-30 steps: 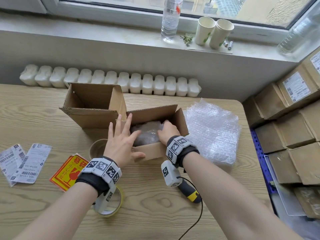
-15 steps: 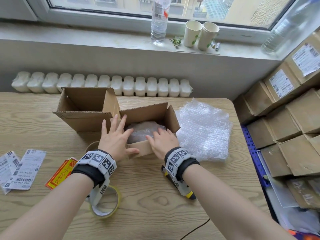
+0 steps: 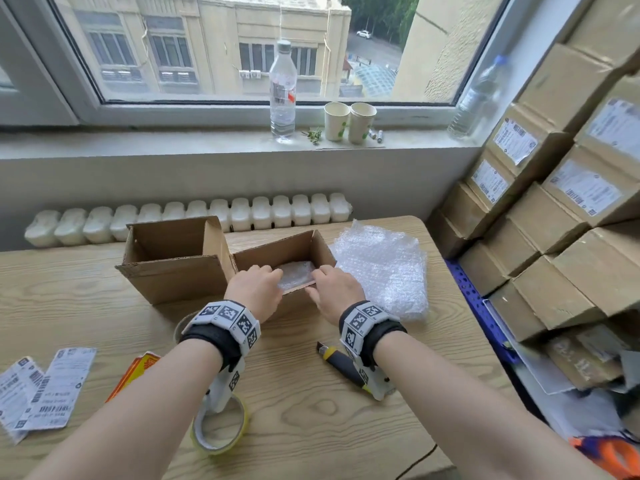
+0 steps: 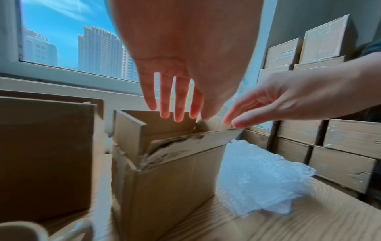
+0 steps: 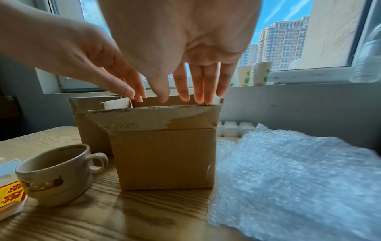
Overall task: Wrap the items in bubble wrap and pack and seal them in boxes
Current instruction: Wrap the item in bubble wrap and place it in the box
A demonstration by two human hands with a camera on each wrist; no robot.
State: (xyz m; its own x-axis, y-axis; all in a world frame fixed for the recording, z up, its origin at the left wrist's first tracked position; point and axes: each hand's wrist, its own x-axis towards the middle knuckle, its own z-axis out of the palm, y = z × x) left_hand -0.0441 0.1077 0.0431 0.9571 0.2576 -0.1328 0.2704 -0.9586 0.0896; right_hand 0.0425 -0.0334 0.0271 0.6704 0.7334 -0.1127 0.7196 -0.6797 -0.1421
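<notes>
Small brown box (image 3: 298, 252), torn near flap, seemingly bubble-wrapped item inside; 2 hands relaxed, fingers straight.

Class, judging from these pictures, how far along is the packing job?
Done: a bubble-wrapped item lies inside the small box. In hand: both hands, left and right, are at its near flap with straight fingers. Left: flaps open, tape roll untouched, mug unwrapped, larger box open.

Matt cardboard box (image 3: 284, 252) on wood-grain table (image 3: 311, 403).

water bottle (image 3: 282, 91), paper cups (image 3: 349, 122) — windowsill
</notes>
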